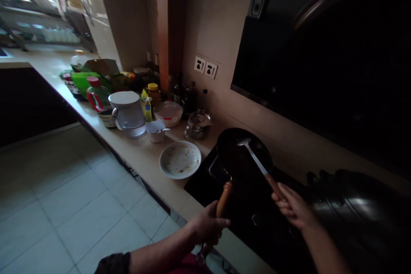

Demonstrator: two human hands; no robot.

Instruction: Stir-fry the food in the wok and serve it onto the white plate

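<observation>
My left hand (207,224) grips the wooden handle (224,199) of a black frying pan (233,150), tilting the pan up off the black hob (202,186). My right hand (293,205) holds the wooden handle of a long metal spatula (255,162), whose flat tip rests inside the pan near the far rim. The pan's inside looks dark, and its contents cannot be made out. To the left of the hob, a white plate (180,160) on the counter holds orange-brown food scraps.
A cream counter (150,158) runs along the wall, holding a water filter jug (127,113), a steel pot (198,125), a white cup with a spoon (156,131), bottles and packets. A dark range hood (308,51) overhangs the hob. Tiled floor lies left of the counter.
</observation>
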